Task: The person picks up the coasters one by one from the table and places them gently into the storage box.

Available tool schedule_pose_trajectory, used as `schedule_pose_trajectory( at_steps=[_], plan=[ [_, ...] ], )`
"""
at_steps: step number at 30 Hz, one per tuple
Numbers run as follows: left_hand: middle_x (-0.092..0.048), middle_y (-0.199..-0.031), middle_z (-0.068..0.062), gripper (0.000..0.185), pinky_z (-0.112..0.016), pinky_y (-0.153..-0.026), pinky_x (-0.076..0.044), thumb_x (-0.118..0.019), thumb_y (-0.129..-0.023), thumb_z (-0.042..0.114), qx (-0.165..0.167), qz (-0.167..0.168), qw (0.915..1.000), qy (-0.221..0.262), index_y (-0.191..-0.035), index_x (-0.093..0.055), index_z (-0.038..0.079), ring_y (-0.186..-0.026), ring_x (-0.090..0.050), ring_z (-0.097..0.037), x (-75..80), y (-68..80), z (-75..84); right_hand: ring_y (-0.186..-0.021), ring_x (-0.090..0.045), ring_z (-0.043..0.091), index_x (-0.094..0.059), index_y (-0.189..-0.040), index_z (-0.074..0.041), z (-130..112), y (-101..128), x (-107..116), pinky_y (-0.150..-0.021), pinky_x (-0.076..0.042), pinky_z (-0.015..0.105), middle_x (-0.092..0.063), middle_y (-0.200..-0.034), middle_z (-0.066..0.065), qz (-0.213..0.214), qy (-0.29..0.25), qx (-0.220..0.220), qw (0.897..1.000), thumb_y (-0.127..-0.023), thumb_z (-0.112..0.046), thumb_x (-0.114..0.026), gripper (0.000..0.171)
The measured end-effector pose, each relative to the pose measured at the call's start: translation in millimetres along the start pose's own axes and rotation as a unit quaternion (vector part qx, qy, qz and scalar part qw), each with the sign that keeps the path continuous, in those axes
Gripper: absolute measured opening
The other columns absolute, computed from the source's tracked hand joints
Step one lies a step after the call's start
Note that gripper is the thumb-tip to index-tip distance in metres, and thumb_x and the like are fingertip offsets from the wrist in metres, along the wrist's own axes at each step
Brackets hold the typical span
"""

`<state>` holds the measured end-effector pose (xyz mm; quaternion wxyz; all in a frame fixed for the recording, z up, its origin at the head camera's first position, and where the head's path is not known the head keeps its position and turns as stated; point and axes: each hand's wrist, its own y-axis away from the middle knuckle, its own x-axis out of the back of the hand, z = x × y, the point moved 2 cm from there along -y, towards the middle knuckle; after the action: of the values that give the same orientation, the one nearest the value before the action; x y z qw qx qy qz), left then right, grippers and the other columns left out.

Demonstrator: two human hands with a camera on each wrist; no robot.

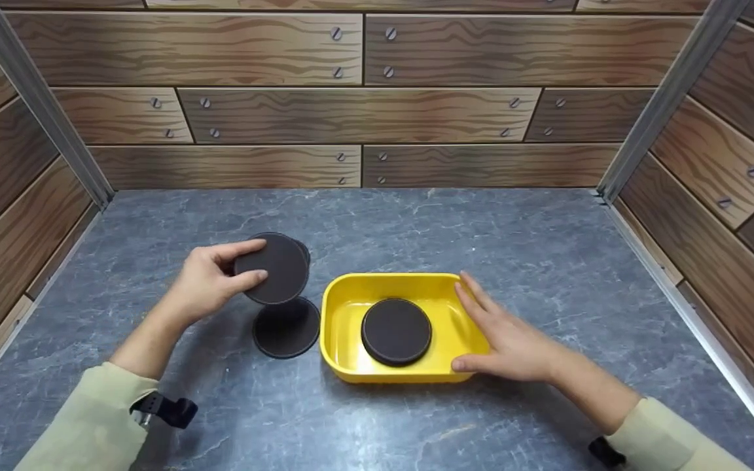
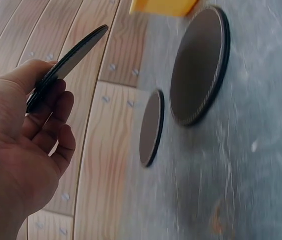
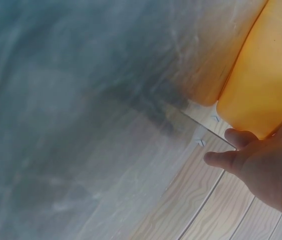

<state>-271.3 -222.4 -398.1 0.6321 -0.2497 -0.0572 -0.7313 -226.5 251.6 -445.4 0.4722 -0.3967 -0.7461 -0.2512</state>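
Observation:
In the head view my left hand (image 1: pixel 203 281) pinches a round black coaster (image 1: pixel 275 271) between thumb and fingers, above the table. The left wrist view shows this held coaster (image 2: pixel 68 65) tilted, nearly edge-on. Below it a second coaster (image 1: pixel 285 337) lies flat, close to the left side of a yellow tray (image 1: pixel 341 373). Another coaster (image 1: pixel 305 252) pokes out from behind the held one, mostly hidden. Inside the tray lies a dark round coaster (image 1: pixel 396 330), thick-edged, perhaps stacked. My right hand (image 1: pixel 511 340) rests against the tray's right end, fingers extended and thumb at the front rim.
A grey marbled tabletop (image 1: pixel 377 432) carries everything. Wood-patterned panels (image 1: pixel 272 49) stand behind it and along both sides, with metal profiles (image 1: pixel 671 91) at the corners. Dark wrist straps (image 1: pixel 167 410) sit at the sleeves.

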Motion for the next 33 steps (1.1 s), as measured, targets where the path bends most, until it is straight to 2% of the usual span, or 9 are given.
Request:
schedule_pose_trajectory(
  at_steps=[10,14,19,28,33],
  plan=[
    [-0.077,-0.115,-0.018,0.049,-0.02,-0.071,-0.058,-0.086,-0.088,0.005,-0.037,-0.027,0.9989,0.013,-0.135,-0.073,0.003,-0.081,-0.073,-0.015,-36.1,-14.5,21.4,-0.154,-0.026,0.05,-0.008,-0.171,-0.011,-1,0,1,-0.115,-0.031,0.07,0.01,-0.177,0.007,0.0,0.001,-0.005,1.0,-0.088,-0.067,-0.076,0.122],
    [-0.076,-0.12,-0.017,0.049,-0.022,-0.075,-0.058,-0.087,-0.087,0.007,-0.063,-0.048,0.9968,0.007,-0.134,-0.074,0.003,-0.088,-0.072,-0.018,-54.1,-19.0,28.0,-0.154,-0.026,0.05,-0.007,-0.172,-0.012,-1,0,0,-0.115,-0.031,0.071,0.01,-0.177,0.006,-0.001,0.001,-0.009,1.0,-0.088,-0.069,-0.076,0.122],
    [-0.077,-0.116,-0.014,0.049,-0.022,-0.079,-0.057,-0.087,-0.087,0.011,-0.086,-0.08,0.993,-0.016,-0.134,-0.074,0.005,-0.093,-0.071,-0.018,-75.8,-22.2,32.1,-0.154,-0.025,0.05,-0.006,-0.172,-0.014,0,1,-1,-0.113,-0.031,0.073,0.012,-0.177,0.005,-0.004,0.004,-0.014,1.0,-0.088,-0.07,-0.074,0.122],
    [-0.076,-0.124,-0.008,0.048,-0.024,-0.073,-0.051,-0.086,-0.09,0.016,-0.095,-0.123,0.9867,-0.047,-0.137,-0.073,0.009,-0.083,-0.063,-0.016,-105.8,-25.3,34.8,-0.153,-0.026,0.051,-0.007,-0.171,-0.011,0,1,-1,-0.113,-0.033,0.072,0.011,-0.177,0.005,-0.003,0.0,-0.006,1.0,-0.089,-0.067,-0.075,0.121],
    [-0.074,-0.13,-0.008,0.049,-0.03,-0.08,-0.053,-0.086,-0.091,0.019,-0.101,-0.135,0.9835,-0.063,-0.137,-0.073,0.011,-0.093,-0.065,-0.017,-120.0,-26.8,36.6,-0.153,-0.027,0.051,-0.006,-0.172,-0.011,0,1,-1,-0.113,-0.033,0.072,0.011,-0.177,0.006,-0.001,0.003,-0.008,1.0,-0.089,-0.067,-0.075,0.121]
  ],
)
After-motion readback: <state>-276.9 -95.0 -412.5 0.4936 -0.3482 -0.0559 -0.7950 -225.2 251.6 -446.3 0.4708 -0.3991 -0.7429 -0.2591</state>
